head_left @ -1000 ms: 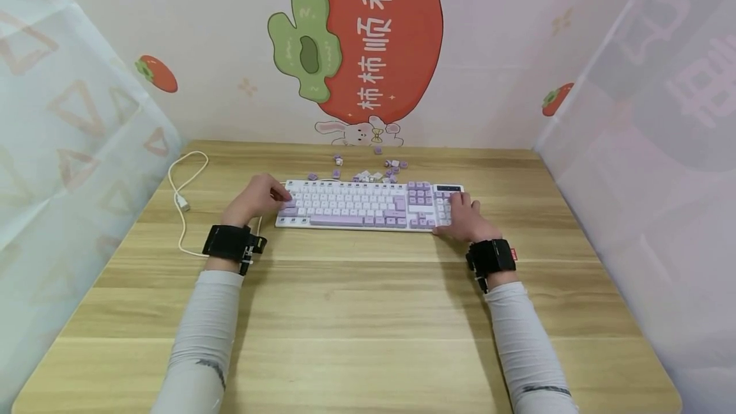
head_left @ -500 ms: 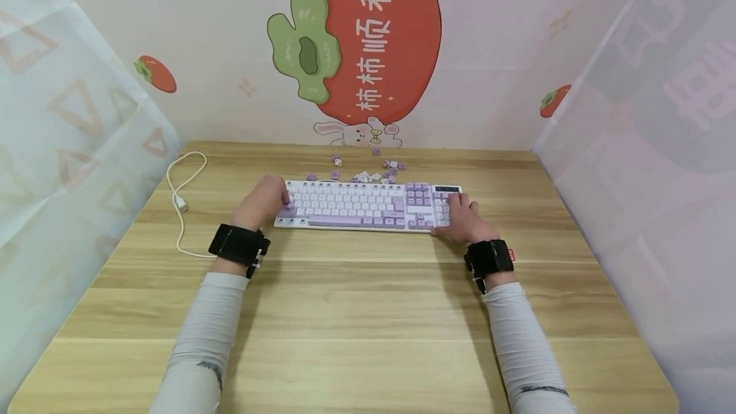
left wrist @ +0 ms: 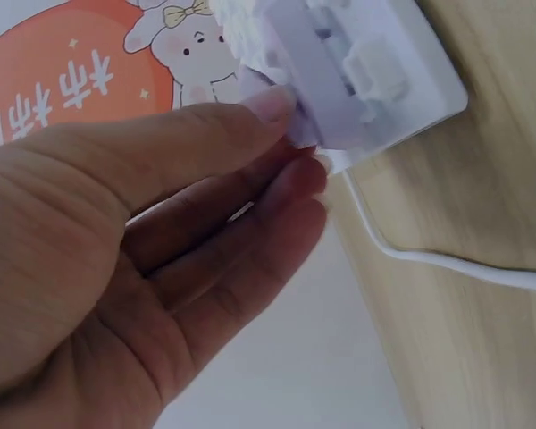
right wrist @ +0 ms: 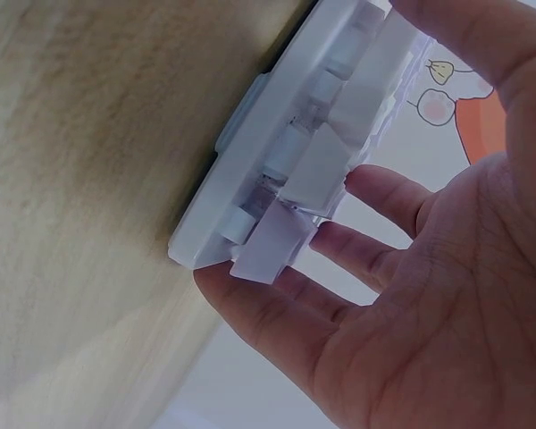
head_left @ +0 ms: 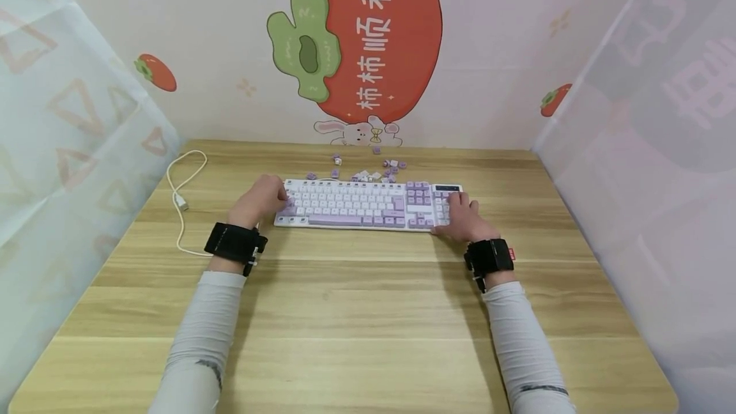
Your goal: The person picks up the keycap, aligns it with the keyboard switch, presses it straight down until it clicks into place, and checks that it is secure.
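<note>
A white and purple keyboard [head_left: 345, 204] lies flat on the table, several of its top-row and bottom-left positions bare of keycaps. At its left edge is my left hand [head_left: 259, 200], whose thumb and index finger pinch a small purple keycap [left wrist: 301, 130] beside a long purple key [left wrist: 317, 71] in the left wrist view. The fingers partly hide that keycap. My right hand [head_left: 464, 219] holds the keyboard's right end, thumb near the front edge and fingers over the number pad. The right wrist view shows the fingers around the end keys [right wrist: 272, 241].
Loose purple and white keycaps [head_left: 376, 176] lie scattered behind the keyboard. A white USB cable [head_left: 183, 235] curves over the table's left side. Printed cloth walls [head_left: 489, 69] stand at the back and both sides of the wooden table [head_left: 356, 318].
My left hand rolled inward over the keyboard's left edge, its fingers pressing closer to the keys, then eased back slightly to the left. The right hand and keyboard have stayed nearly still.
</note>
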`<state>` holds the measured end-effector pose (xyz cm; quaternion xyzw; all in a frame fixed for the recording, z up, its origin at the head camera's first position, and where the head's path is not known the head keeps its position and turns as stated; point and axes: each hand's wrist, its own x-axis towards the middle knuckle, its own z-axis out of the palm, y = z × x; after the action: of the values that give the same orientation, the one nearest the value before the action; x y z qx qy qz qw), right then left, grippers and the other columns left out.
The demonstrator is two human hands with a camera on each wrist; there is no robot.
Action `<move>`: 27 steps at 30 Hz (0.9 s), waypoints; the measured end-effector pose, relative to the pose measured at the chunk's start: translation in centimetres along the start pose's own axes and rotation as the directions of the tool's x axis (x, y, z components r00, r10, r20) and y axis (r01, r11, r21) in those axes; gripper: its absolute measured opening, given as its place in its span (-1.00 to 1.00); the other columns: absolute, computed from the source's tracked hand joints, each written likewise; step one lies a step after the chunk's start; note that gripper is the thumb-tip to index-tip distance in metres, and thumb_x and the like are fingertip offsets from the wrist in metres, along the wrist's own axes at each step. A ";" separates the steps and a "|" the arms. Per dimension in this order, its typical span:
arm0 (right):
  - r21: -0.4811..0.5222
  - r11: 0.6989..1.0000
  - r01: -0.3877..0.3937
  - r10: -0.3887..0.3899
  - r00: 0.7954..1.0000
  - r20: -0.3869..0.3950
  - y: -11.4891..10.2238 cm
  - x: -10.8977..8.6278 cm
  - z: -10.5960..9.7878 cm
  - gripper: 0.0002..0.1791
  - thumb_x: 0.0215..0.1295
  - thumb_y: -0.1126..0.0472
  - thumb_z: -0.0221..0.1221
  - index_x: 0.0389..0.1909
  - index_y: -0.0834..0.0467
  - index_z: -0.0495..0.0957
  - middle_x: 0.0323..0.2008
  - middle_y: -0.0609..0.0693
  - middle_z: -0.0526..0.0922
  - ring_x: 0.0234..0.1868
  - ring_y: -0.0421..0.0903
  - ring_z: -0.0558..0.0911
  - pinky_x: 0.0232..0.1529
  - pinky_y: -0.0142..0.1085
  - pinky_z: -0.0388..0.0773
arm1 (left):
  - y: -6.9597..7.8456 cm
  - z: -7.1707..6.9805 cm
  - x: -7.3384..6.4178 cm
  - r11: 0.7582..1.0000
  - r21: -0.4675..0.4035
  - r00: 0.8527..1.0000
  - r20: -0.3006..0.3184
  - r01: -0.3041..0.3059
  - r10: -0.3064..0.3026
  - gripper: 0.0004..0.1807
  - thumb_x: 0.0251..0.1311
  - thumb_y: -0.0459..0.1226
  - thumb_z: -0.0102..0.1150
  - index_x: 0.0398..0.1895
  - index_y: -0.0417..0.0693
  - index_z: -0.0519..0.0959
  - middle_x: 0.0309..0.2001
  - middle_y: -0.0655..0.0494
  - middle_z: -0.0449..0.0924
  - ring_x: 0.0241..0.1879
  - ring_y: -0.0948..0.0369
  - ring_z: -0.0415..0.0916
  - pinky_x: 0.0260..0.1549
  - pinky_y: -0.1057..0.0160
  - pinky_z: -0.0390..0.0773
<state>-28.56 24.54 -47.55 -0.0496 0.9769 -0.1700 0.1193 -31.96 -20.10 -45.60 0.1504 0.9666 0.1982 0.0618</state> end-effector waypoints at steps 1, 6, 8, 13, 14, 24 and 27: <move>0.002 1.000 -0.001 0.001 1.000 0.000 0.0 0.0 -0.1 0.06 0.23 -0.06 0.38 0.47 0.39 -0.02 0.44 0.43 0.02 0.27 0.39 0.21 0.25 0.25 0.39 | 0.0 0.0 0.0 1.000 -0.002 1.000 -0.007 -0.003 0.003 -0.82 0.27 -0.46 0.24 -0.45 -0.31 0.77 -0.23 -0.14 0.67 -0.32 0.07 0.45 -0.30 0.13 0.49; -0.008 1.000 -0.004 0.004 1.000 0.006 -0.2 -0.1 -0.3 0.06 0.24 -0.08 0.37 0.47 0.38 -0.03 0.44 0.43 0.03 0.27 0.38 0.21 0.25 0.23 0.40 | -0.1 0.1 0.0 0.999 -0.034 0.999 -0.042 -0.010 0.008 -0.85 0.26 -0.48 0.23 -0.19 -0.34 0.75 -0.18 -0.19 0.70 -0.24 0.02 0.53 -0.16 0.04 0.58; -0.012 1.000 -0.008 0.008 1.000 0.009 -0.2 -0.1 -0.3 0.06 0.25 -0.10 0.36 0.47 0.38 -0.03 0.45 0.43 0.02 0.29 0.39 0.20 0.25 0.25 0.39 | -0.3 0.1 0.0 0.999 -0.049 0.999 -0.047 -0.017 0.015 -0.78 0.27 -0.49 0.22 -0.05 -0.37 0.71 -0.13 -0.24 0.70 -0.19 0.00 0.55 -0.11 -0.01 0.59; -0.011 1.000 -0.010 0.011 1.000 0.015 0.0 0.0 -0.3 0.06 0.25 -0.10 0.35 0.48 0.37 -0.03 0.45 0.43 0.01 0.30 0.39 0.20 0.25 0.26 0.39 | -0.7 0.4 0.2 0.997 -0.065 0.999 -0.025 -0.039 0.037 -0.75 0.33 -0.44 0.22 0.01 -0.36 0.70 -0.07 -0.25 0.71 -0.21 0.03 0.53 -0.13 0.02 0.56; -0.010 1.000 -0.008 0.008 1.000 0.015 0.0 0.0 -0.3 0.06 0.25 -0.10 0.35 0.48 0.37 -0.03 0.45 0.43 0.01 0.30 0.39 0.20 0.25 0.26 0.39 | -0.8 0.5 0.2 0.997 -0.069 0.999 -0.024 -0.044 0.043 -0.75 0.33 -0.43 0.23 0.01 -0.36 0.70 -0.05 -0.26 0.71 -0.19 0.04 0.55 -0.12 0.01 0.57; -0.005 1.000 0.004 -0.004 1.000 0.019 0.2 0.2 -0.1 0.07 0.24 -0.10 0.36 0.47 0.38 -0.03 0.44 0.43 0.02 0.27 0.38 0.20 0.24 0.24 0.40 | -1.4 0.3 0.1 0.996 -0.070 0.997 -0.051 -0.063 0.059 -0.78 0.30 -0.44 0.25 -0.05 -0.39 0.71 -0.03 -0.30 0.71 -0.11 -0.01 0.63 -0.07 -0.05 0.62; -0.002 1.000 0.003 -0.003 1.000 0.016 0.2 0.1 -0.2 0.06 0.23 -0.09 0.37 0.46 0.38 -0.03 0.42 0.43 0.03 0.26 0.38 0.20 0.24 0.24 0.40 | -1.5 0.0 -0.1 0.997 -0.058 0.997 -0.052 -0.059 0.057 -0.81 0.27 -0.49 0.23 -0.11 -0.39 0.73 -0.07 -0.29 0.72 -0.15 0.00 0.61 -0.09 -0.05 0.61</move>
<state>-28.76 24.74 -47.46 -0.0526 0.9760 -0.1688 0.1268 -32.21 -21.44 -46.18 0.1715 0.9567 0.2322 0.0364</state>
